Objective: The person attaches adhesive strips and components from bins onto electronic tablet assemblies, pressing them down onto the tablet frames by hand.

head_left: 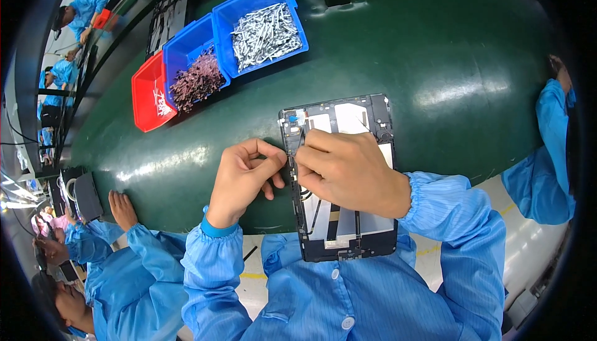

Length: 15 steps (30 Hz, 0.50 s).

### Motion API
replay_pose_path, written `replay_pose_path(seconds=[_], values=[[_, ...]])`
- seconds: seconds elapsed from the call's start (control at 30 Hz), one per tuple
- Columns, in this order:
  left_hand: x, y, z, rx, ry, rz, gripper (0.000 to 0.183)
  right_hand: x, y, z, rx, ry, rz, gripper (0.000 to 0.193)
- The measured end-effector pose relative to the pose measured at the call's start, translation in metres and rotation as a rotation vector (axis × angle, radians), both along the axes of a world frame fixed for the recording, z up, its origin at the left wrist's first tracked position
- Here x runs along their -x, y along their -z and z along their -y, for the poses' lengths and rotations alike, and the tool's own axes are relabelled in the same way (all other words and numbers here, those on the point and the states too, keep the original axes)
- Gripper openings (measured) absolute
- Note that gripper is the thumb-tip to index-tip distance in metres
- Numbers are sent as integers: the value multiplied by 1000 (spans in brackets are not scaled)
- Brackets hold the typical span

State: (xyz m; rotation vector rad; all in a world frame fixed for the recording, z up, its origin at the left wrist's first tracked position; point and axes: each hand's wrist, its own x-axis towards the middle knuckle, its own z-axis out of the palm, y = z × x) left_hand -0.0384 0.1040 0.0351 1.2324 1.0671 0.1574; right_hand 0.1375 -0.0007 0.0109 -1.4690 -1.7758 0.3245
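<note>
An opened tablet housing (376,213) lies in front of me, with a dark frame, pale panels, thin black cables and small parts inside. Its lower end reaches past the near edge of the green table. My left hand (244,178) is at the housing's left edge, thumb and forefinger pinched together. Over the upper middle of the housing, my right hand (351,170) is closed with its fingertips pressed together near the same edge. What either pinch holds is too small or hidden to make out. A blue part (293,118) shows in the housing's upper left corner.
Farther off stand a blue bin (219,27) of silvery pieces, another blue bin (176,49) of brownish-pink pieces and a red bin (142,95) with a few white pieces. A co-worker's hand (123,210) rests on the table at left; another person's sleeve (550,117) is at right.
</note>
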Motion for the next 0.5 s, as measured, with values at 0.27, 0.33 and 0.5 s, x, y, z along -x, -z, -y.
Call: replay_pose_path(seconds=[0.27,0.33,0.5], values=[[-2,2,3,-30,-20,-2,8,-2,2,-2,-5,-12,-28,9],[-2,4,4,-39,-25,11,8,-4,4,-1,-13,-18,-38,8],[0,6,5,-54,-28,19,10,-5,4,0,-1,-17,-83,8]])
